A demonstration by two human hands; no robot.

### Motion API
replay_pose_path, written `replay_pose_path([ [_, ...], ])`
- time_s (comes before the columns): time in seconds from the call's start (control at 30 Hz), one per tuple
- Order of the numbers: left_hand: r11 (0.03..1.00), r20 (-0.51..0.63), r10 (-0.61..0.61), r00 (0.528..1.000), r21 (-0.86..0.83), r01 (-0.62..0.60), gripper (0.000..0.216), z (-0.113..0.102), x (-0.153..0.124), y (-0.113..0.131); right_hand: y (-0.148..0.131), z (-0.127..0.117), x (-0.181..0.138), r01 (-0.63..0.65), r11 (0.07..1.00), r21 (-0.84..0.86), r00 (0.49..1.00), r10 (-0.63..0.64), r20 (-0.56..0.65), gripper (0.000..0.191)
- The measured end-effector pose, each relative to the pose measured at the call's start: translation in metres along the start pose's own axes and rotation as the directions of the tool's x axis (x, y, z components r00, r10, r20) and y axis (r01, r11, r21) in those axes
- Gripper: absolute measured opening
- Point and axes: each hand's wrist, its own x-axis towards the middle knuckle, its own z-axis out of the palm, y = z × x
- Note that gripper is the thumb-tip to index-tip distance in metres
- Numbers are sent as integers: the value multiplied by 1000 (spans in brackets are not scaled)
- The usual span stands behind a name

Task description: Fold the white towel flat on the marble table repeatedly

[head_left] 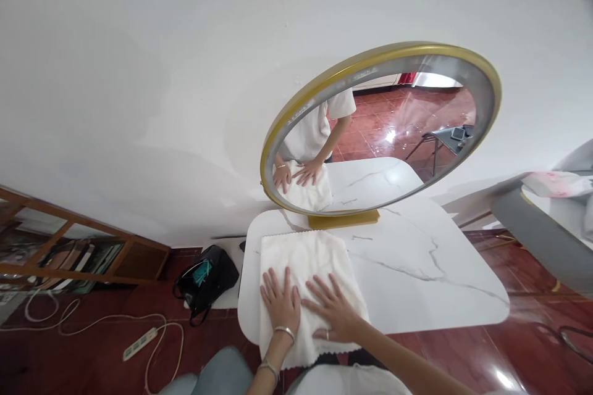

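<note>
A white cloth (306, 253) with a scalloped edge lies spread over the left part of a white marble-patterned table (412, 259), its near edge hanging over the front. My left hand (281, 302) rests flat on the cloth, fingers spread, with bracelets at the wrist. Beside it, my right hand (337, 315) also presses flat on the cloth, fingers apart and a ring on one of them. Behind the cloth stands an oval-looking mirror (370, 129) with a gold rim on a gold base (343, 220); both hands and the cloth show in its reflection.
A black bag (210, 281) sits on the left, near a wooden shelf (83, 247) holding books. On the red tiled floor lie a white power strip (139, 344) and its cable. To the right stands a grey piece of furniture (537, 241) with a pinkish-white bundle (558, 184) on top.
</note>
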Motion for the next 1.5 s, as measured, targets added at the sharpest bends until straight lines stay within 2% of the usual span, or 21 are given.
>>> replay_pose_path([
  [0.1,999,18,20,1000,-38,-20,52,8,13,21,24,-11,-5,-53,998,-38,998,52,-25,72],
  [0.23,995,34,46,998,-95,-43,53,18,33,47,54,-27,-8,-44,996,-79,999,41,-36,69],
  [0.37,990,35,84,996,-114,-80,50,20,49,62,69,-35,-6,-86,989,-121,992,73,-103,67],
  [0.53,990,57,113,992,-95,-107,50,17,48,54,58,-32,-5,-134,982,-136,986,118,-121,74],
  [0.67,993,45,102,994,-61,-100,48,15,23,35,37,-18,-15,-103,992,-77,991,95,-96,77],
  [0.73,996,33,82,996,-46,-80,47,15,10,26,30,-8,-20,-152,988,20,980,153,-129,68],
  [0.77,997,34,72,997,-41,-71,47,14,5,24,29,-4,-22,-212,972,100,957,227,-179,61],
  [0.8,997,42,63,997,-38,-61,47,14,1,21,30,-2,-22,-283,938,199,912,327,-246,54],
  [0.83,998,56,53,997,-35,-51,47,13,0,20,34,-2,-21,-352,885,306,836,444,-322,50],
  [0.87,999,77,44,996,-32,-42,47,12,1,20,40,-5,-19,-408,816,409,728,561,-394,48],
  [0.9,999,100,34,994,-27,-31,47,10,3,20,47,-10,-15,-453,739,499,598,667,-445,48],
  [0.97,1000,145,10,989,-8,-8,46,7,11,21,67,-27,-5,-516,590,620,355,807,-473,50],
  [1.0,1000,160,-4,987,5,3,45,5,16,22,78,-36,1,-540,527,656,270,847,-458,51],
  [1.03,1000,171,-17,985,19,14,45,3,21,24,88,-45,6,-558,477,679,220,874,-433,51],
  [1.07,999,177,-29,984,32,23,44,1,24,25,97,-53,11,-571,437,695,195,894,-402,50],
  [1.13,998,186,-49,981,51,40,42,-1,28,27,111,-64,19,-579,387,718,188,920,-344,43],
  [1.33,995,216,-64,974,84,47,43,2,22,25,122,-69,24,-521,319,792,244,944,-220,20],
  [1.4,995,225,-62,972,88,43,43,3,21,23,122,-70,25,-493,312,812,259,944,-206,19],
  [1.5,996,256,-60,965,79,41,42,3,23,21,123,-74,29,-450,302,841,256,945,-202,29],
])
